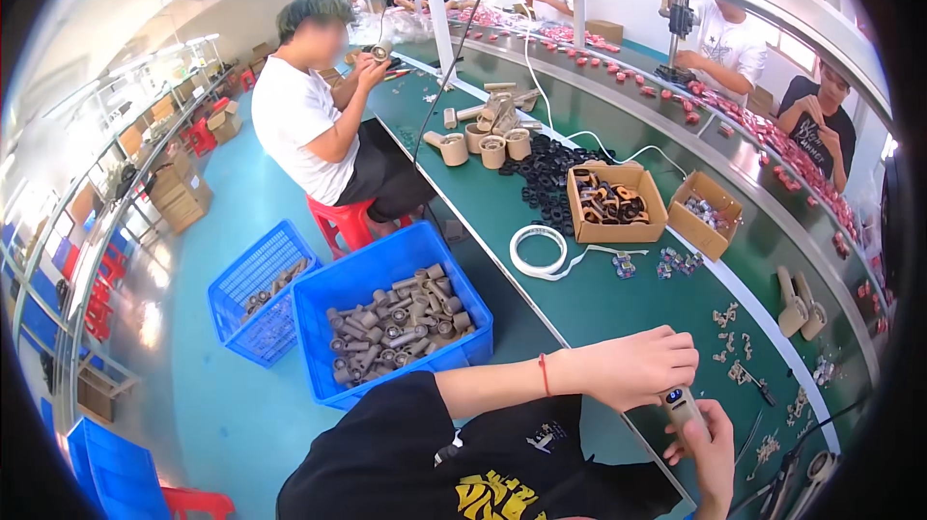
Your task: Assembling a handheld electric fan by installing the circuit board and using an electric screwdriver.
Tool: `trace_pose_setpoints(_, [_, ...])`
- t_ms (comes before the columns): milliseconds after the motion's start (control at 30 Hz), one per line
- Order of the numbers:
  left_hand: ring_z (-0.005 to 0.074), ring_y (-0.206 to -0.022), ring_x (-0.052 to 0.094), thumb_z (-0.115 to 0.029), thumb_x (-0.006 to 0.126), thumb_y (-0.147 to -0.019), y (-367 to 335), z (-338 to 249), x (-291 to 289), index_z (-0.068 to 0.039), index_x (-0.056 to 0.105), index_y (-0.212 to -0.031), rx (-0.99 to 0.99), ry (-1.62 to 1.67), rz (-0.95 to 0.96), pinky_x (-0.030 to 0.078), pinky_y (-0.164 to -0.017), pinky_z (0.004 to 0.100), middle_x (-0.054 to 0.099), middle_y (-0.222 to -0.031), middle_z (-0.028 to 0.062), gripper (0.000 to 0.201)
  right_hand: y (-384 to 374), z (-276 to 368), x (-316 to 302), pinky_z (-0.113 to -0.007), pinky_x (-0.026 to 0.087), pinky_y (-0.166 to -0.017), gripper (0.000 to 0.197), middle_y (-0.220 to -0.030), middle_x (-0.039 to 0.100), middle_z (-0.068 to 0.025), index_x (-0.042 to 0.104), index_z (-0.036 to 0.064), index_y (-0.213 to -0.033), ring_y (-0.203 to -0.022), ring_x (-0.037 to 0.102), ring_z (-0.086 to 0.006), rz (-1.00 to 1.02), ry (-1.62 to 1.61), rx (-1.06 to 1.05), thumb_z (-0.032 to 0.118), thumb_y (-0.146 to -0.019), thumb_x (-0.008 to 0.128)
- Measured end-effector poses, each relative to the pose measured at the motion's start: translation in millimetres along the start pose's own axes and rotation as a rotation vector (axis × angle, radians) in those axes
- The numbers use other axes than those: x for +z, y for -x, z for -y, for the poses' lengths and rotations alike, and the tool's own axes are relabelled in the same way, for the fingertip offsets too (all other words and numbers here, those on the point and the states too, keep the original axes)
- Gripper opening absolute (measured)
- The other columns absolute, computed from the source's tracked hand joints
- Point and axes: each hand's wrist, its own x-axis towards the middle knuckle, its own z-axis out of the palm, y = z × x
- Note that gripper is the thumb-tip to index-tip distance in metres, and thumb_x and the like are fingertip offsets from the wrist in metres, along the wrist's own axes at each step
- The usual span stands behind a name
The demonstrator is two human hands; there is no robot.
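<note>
A taupe handle with a small lit display (pixel 682 410) is held between my hands over the table's near edge. My left hand (pixel 632 367) is closed over its upper end, knuckles up, which hides that end. From the right, my right hand (pixel 710 448) wraps its fingers around the lower part. Small metal and plastic pieces (pixel 731 332) lie on the green table beyond my hands. A thin dark screwdriver-like tool (pixel 751 385) lies among them. Farther right on the table are two taupe housings with round heads (pixel 800 303).
A blue crate (pixel 391 248) of taupe housings stands to my left, beside a blue basket (pixel 256 274). On the table are a white tape roll (pixel 538 250), two cardboard boxes (pixel 618 206) (pixel 705 216) and black rings (pixel 550 177). A seated co-worker (pixel 314 124) is at far left; a conveyor (pixel 753 134) carries red parts.
</note>
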Motion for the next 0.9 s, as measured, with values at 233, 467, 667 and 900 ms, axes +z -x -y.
trace_pose_setpoints(233, [0.0287, -0.118, 0.046, -0.019, 0.08, -0.065, -2.6, -0.8, -1.9, -0.008, 0.06, -0.096, 0.09, -0.187, -0.184, 0.04, -0.096, 0.0415, 0.054, -0.11, 0.0103, 0.038, 7.9, -7.4, 13.2, -0.024, 0.054, -0.053, 0.039, -0.093, 0.065, -0.0146, 0.049, -0.0035, -0.122, -0.062, 0.066, -0.0179, -0.09, -0.006, -0.155, 0.01, -0.088, 0.063])
trace_pose_setpoints(467, [0.0403, -0.131, 0.038, -0.007, 0.084, -0.065, -6.2, -36.8, 3.1, -0.014, 0.034, -0.143, -0.333, 0.333, -0.358, 0.041, -0.104, 0.0428, 0.03, -0.144, 0.0167, 0.093, 21.5, -15.2, 29.6, -0.022, 0.047, -0.05, 0.034, -0.09, 0.063, -0.0096, 0.054, -0.0034, -0.118, -0.058, 0.058, -0.011, -0.418, 0.204, -0.376, 0.006, -0.087, 0.063])
trace_pose_setpoints(667, [0.0355, -0.13, 0.042, -0.013, 0.087, -0.063, -4.8, -45.1, 2.2, -0.01, 0.053, -0.125, -0.267, 0.355, -0.522, 0.041, -0.102, 0.0408, 0.04, -0.141, 0.0179, 0.071, 25.8, -4.9, 45.5, -0.028, 0.052, -0.068, 0.033, -0.094, 0.068, -0.0128, 0.061, -0.0012, -0.107, -0.077, 0.066, -0.0177, -0.543, 0.511, -0.642, 0.0, -0.076, 0.073])
trace_pose_setpoints(900, [0.0299, -0.129, 0.047, 0.0, 0.087, -0.06, 5.1, -45.1, -10.5, -0.005, 0.05, -0.128, -0.268, 0.306, -0.49, 0.049, -0.099, 0.0402, 0.036, -0.146, 0.0208, 0.077, 21.5, 9.4, 57.1, -0.029, 0.054, -0.069, 0.043, -0.097, 0.069, -0.0173, 0.062, -0.0023, -0.112, -0.077, 0.07, -0.028, -0.455, 0.603, -0.701, 0.01, -0.074, 0.079])
